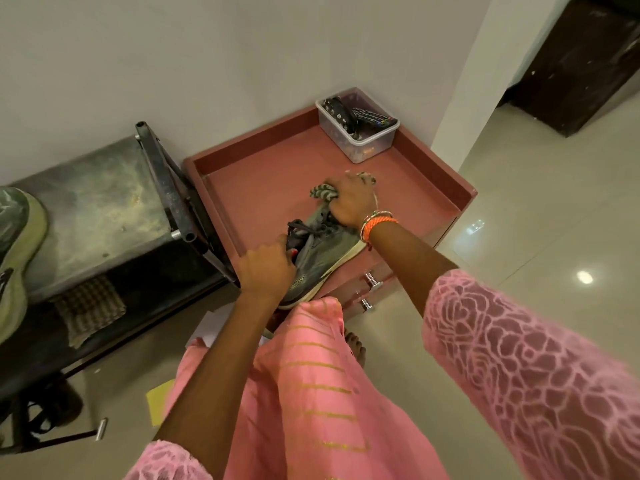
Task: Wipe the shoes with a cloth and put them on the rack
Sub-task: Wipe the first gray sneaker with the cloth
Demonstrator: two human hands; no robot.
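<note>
Item: 1 grey shoe (322, 251), lying on its side atop the red cabinet (433, 168). Left hand (265, 268) grips its heel end, fingers curled; right hand (349, 200) presses a bunched striped cloth (322, 192) at the toe. 1 green shoe (17, 244) sits on the rack (104, 202) alongside.

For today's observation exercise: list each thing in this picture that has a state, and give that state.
Grey shoe: on the cabinet top, being wiped.
Cloth: bunched in the right hand.
Left hand: grips the shoe's heel end.
Plastic box: open, remotes inside.
Green shoe: on the rack.
</note>
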